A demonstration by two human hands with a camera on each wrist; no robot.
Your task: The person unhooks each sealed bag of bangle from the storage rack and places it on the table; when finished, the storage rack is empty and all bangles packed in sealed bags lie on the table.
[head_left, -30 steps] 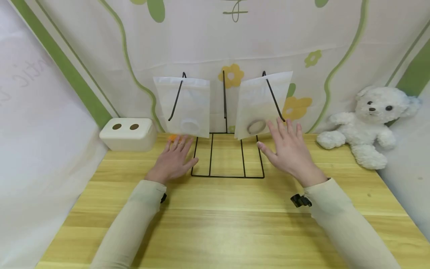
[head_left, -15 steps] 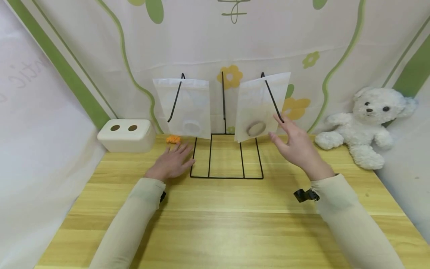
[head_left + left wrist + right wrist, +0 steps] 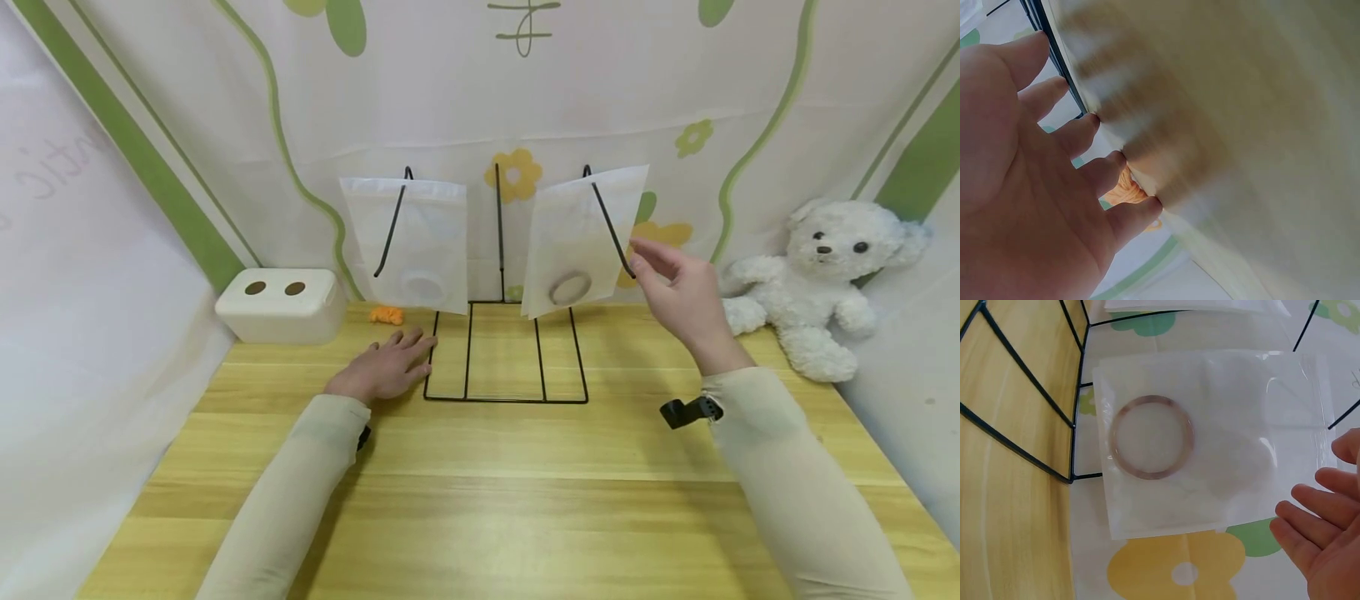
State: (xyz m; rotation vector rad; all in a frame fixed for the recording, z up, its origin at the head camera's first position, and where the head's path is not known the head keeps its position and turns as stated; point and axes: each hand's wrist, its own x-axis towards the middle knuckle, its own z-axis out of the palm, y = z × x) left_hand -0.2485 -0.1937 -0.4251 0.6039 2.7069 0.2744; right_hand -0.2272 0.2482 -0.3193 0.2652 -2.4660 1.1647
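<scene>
A black wire rack (image 3: 506,402) stands at the back of the table, with a white translucent bag (image 3: 420,237) on its left hook and more bags (image 3: 573,237) on its right hook. A ring shape (image 3: 1152,437) shows through the front right bag. My left hand (image 3: 382,367) rests with spread fingers on the table beside the rack's left edge; its fingertips (image 3: 1116,159) meet the wood. My right hand (image 3: 686,300) is raised at the tip of the right hook, fingers bent and thumb apart from them. Contact with the hook cannot be told.
A white box (image 3: 281,312) with two round holes stands at the back left. Between it and the rack lies a small orange object (image 3: 387,315). A white teddy bear (image 3: 821,283) sits at the back right, and a patterned cloth (image 3: 622,75) hangs behind.
My right hand has moved right and slightly up from in front of the right bags, its fingers bending from a spread pose. My left hand has drawn back slightly from the orange object.
</scene>
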